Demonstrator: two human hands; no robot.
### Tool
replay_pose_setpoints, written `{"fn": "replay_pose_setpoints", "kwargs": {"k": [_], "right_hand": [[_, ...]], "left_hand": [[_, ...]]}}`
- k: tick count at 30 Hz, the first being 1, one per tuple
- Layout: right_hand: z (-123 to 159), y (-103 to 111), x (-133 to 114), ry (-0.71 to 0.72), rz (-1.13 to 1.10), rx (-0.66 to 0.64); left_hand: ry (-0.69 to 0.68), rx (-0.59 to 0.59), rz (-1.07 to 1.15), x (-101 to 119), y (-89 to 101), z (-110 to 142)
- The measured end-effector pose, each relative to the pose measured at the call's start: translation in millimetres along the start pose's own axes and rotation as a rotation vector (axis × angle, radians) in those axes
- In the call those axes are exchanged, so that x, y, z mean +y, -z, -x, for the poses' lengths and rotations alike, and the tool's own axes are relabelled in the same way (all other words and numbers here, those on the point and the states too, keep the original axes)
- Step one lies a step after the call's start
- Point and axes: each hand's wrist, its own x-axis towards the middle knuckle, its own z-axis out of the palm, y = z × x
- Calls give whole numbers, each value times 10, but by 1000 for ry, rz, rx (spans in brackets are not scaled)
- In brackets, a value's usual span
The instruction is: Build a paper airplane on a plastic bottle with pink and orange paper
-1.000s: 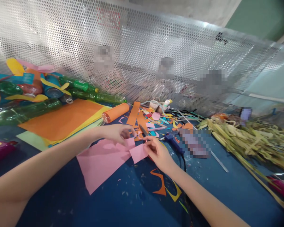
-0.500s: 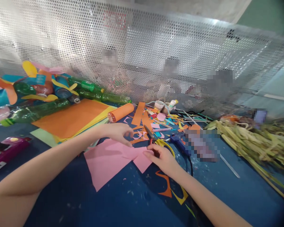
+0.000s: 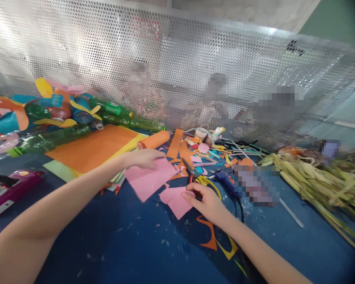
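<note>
My right hand (image 3: pixel 205 200) pinches a small pink paper piece (image 3: pixel 177 201) with a rounded left end, held low over the blue table. My left hand (image 3: pixel 144 159) grips the upper edge of a larger pink paper sheet (image 3: pixel 149 179); its fingers are slightly blurred and partly hide that edge. A gap now separates the two pink papers. Just beyond my right hand lie scissors (image 3: pixel 210 184) with yellow handles and dark blades. To their right is a blue glue gun (image 3: pixel 227 183) with a black cable.
Orange sheets (image 3: pixel 91 148) and green bottles (image 3: pixel 53 138) lie left, near a purple power strip (image 3: pixel 20 187). Paper scraps (image 3: pixel 201 152) and an orange-wrapped bottle (image 3: pixel 154 140) are behind. Dried husks (image 3: pixel 319 181) lie right. People sit beyond a perforated screen (image 3: pixel 183 59).
The larger pink sheet has moved up and away with my left hand, off the small piece. My right hand still holds the small piece, almost in the same place.
</note>
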Motion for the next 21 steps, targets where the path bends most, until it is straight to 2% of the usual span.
{"fn": "replay_pose_setpoints", "kwargs": {"k": [4, 6, 11, 16, 21], "right_hand": [[1, -12, -12, -4, 22, -1], [0, -19, -12, 7, 46, 7], [11, -20, -16, 43, 90, 35], [22, -36, -20, 37, 160, 86], [-5, -99, 21, 112, 251, 146]], "left_hand": [[134, 214, -69, -84, -143, -132], [178, 269, -92, -92, -249, -190], [177, 397, -169, 34, -448, -308], [49, 468, -152, 166, -420, -342], [34, 421, 3, 259, -400, -127]]}}
